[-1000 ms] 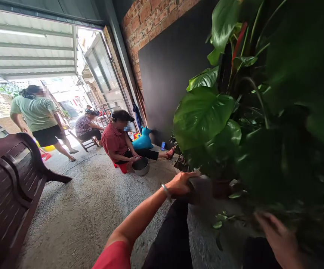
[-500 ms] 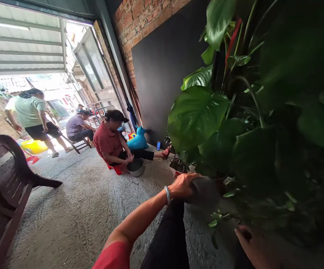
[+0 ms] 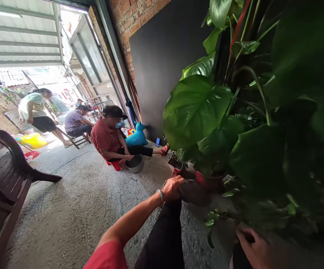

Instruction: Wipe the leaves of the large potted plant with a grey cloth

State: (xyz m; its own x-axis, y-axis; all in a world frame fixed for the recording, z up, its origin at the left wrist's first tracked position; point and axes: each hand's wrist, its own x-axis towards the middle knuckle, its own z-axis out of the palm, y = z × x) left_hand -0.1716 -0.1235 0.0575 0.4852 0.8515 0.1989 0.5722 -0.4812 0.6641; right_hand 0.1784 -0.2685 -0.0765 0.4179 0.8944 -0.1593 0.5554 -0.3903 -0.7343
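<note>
A big-leaved green plant (image 3: 198,108) fills the right side, close to me. My left hand (image 3: 173,188) reaches forward over my dark trouser leg and grips the rounded dark rim of a plant pot (image 3: 195,192) at the foot of the leaves. A bracelet sits on that wrist. My right hand (image 3: 253,248) is low at the bottom right, under the foliage, with its fingers curled against something dark. The leaves hide what it touches.
A dark wooden bench (image 3: 2,175) stands at the left on the rough concrete floor. A person in a red shirt (image 3: 105,138) sits ahead by a metal bowl (image 3: 135,164) and a blue toy animal (image 3: 136,137). A red pot (image 3: 209,180) stands behind mine. Two more people are near the open doorway.
My left hand has slid slightly left along the pot rim. My right hand has dropped lower under the leaves. The person in green has moved farther off and bent forward.
</note>
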